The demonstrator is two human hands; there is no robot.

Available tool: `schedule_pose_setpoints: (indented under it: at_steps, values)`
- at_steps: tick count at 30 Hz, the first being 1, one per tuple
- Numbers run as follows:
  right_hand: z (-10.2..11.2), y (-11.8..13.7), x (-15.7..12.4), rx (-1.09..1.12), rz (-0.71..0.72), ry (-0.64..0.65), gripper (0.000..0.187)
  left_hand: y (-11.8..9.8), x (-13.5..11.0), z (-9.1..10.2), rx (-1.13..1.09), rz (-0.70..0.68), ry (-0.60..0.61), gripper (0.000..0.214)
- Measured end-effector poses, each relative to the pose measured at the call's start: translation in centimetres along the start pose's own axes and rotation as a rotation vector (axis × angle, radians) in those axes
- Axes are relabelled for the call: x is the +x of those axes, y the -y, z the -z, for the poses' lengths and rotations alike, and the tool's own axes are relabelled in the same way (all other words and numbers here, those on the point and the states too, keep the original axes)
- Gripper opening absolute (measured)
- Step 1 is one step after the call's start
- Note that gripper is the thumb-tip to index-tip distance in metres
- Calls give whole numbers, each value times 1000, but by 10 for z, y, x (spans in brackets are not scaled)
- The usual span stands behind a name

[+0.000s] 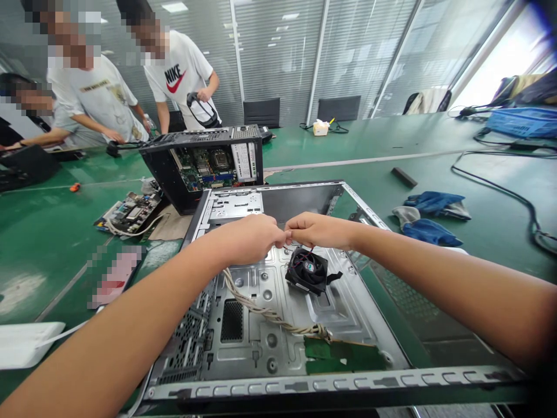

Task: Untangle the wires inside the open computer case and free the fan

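Note:
My left hand and my right hand meet above an open metal computer case, fingertips pinched together. Both appear closed on the thin dark cable of a black cooling fan; the exact spot between the fingers is hidden. The fan lies tilted on the case floor just below my right hand, with a black tab at its right side. A twisted bundle of beige cables runs across the case floor from under my left wrist. Near the front of the case shows a green piece.
A second computer tower with its motherboard exposed stands behind. Left are a circuit board, a phone and a white block. Blue gloves and a black cable lie right. Several people stand across the green table.

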State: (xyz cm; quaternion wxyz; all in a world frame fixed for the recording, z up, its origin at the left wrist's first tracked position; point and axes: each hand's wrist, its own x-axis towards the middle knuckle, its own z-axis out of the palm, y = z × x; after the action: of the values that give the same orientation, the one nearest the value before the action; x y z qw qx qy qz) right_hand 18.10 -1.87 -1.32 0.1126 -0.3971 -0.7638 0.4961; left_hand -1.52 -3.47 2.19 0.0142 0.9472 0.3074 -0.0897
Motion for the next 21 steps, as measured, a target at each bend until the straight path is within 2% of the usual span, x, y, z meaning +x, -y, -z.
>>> schedule_pose_setpoints:
  at_steps: [8, 14, 18, 21]
  values:
    - [-1, 1, 0, 18, 9, -6, 18, -4, 0, 0, 19, 16, -19, 19]
    - [-1, 2, -1, 5, 0, -16, 15, -4, 2, -2, 97, 31, -7, 23]
    - [0, 3, -2, -10, -8, -10, 12, -1, 1, -5, 88, 6, -67, 24]
    - [1, 2, -2, -24, 1, 8, 13, 2, 1, -7, 43, 51, -107, 25]
